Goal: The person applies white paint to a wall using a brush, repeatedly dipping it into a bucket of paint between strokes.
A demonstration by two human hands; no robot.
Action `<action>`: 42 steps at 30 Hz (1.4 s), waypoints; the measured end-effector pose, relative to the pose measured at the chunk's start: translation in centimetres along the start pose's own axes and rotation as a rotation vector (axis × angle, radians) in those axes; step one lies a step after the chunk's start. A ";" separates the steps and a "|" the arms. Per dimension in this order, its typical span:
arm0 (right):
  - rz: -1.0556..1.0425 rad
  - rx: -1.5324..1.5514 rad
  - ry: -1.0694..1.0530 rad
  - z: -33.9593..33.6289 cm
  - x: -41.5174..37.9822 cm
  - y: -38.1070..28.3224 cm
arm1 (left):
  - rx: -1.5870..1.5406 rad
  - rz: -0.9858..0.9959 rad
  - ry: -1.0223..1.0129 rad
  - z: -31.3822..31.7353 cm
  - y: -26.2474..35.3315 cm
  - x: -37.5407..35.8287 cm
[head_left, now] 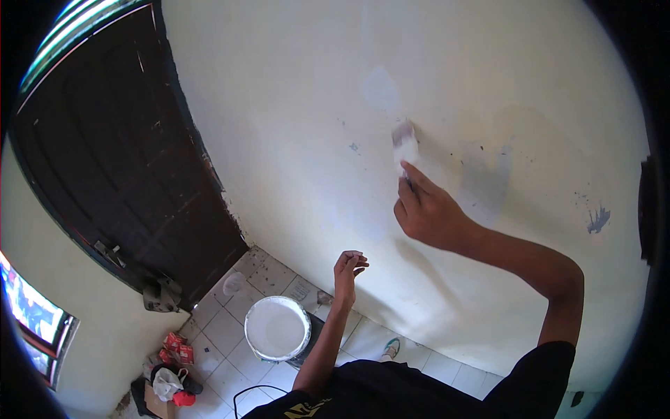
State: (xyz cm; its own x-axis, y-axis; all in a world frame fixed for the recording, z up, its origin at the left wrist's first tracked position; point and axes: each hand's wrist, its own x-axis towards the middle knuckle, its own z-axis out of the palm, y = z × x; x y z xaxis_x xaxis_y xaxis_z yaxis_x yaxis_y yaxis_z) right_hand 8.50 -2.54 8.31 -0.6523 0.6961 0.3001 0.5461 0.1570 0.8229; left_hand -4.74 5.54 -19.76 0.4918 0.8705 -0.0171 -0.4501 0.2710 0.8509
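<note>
My right hand [431, 213] is closed around the handle of a paintbrush [405, 143]. The brush points up the pale wall [293, 112], its bristles at or close to the surface; actual contact is hard to make out. White covers the brush's lower part, and the bristle end looks greyish. Lower down, my left hand [349, 271] is raised in front of the wall with fingers loosely bent and somewhat apart, nothing visible in them. Left of that forearm, a round bucket [278, 298] of white paint stands near the floor.
Grey patches and dark scuffs [598, 220] mark the wall. A dark wooden door [118, 153] is at the left. Red packets [178, 348] and a white bag [167, 383] lie on the tiled floor [222, 328]. A black cable [241, 394] curves near my body.
</note>
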 end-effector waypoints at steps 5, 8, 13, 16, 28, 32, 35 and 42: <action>0.030 -0.025 0.203 0.0 2.3 2.0 | -0.012 0.018 0.022 1.1 0.3 1.4; 0.070 -0.019 0.175 0.0 2.3 2.4 | -0.016 0.014 -0.006 2.2 0.2 2.0; 0.016 0.012 0.014 1.0 -3.2 -1.9 | 0.000 -0.004 -0.010 2.2 0.0 1.6; 0.069 0.135 0.065 0.0 -2.9 -2.1 | -0.030 -0.019 0.009 2.1 -0.7 2.3; 0.007 -0.037 0.024 0.9 -2.4 -0.6 | -0.043 -0.032 -0.095 4.1 -0.3 3.0; 0.055 0.024 0.195 0.9 0.2 0.5 | -0.042 -0.077 -0.063 4.3 -1.0 3.1; 0.082 0.010 0.237 1.8 1.3 2.3 | -0.052 -0.048 -0.128 5.0 -0.3 3.1; 0.132 0.156 0.107 0.0 -0.6 0.5 | -0.070 -0.048 -0.096 3.5 -0.6 2.7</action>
State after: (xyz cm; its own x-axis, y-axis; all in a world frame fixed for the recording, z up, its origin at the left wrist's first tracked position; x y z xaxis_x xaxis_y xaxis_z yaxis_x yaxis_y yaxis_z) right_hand 9.15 -2.87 8.51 -0.6175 0.6406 0.4564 0.6994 0.1818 0.6912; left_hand -0.50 6.32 -18.46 0.5820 0.8132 -0.0038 -0.4736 0.3428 0.8113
